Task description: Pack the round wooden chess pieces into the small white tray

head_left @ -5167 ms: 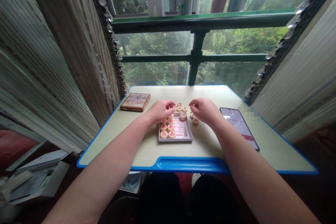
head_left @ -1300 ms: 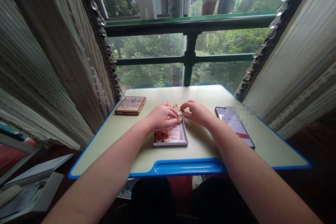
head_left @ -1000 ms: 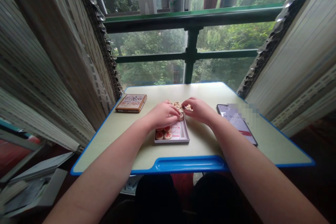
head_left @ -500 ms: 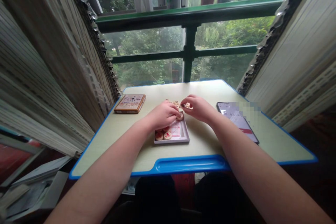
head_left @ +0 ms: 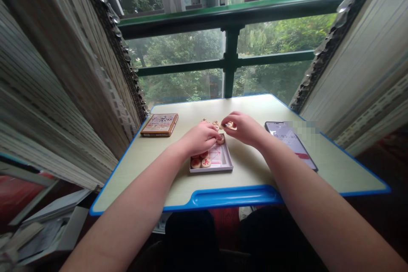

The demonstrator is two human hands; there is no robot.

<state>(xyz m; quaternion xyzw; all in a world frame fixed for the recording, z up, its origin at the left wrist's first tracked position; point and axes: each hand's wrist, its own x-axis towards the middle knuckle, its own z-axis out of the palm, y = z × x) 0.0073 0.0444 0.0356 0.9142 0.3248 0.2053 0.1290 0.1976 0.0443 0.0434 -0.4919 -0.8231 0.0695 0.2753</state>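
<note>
Wooden discs (head_left: 216, 124) lie just beyond a shallow white tray (head_left: 212, 170) on a pale table (head_left: 255, 165) edged in blue, as both our hands work at the tray's far end. Our left hand (head_left: 202, 138) arches over the tray, fingertips at a single disc (head_left: 221, 140) in its far right corner; whether they grip it or only touch it, we cannot tell. Just past that corner, our right hand (head_left: 244, 128) curls with thumb and forefinger about a few loose discs (head_left: 230, 126), its hold equally unclear. Red-marked discs (head_left: 206, 162) sit at the tray's near left. We judge the step in hand to be the handling of discs around that far corner; the next move, in our view, calls for a light pinch on one disc without jostling its neighbours
</note>
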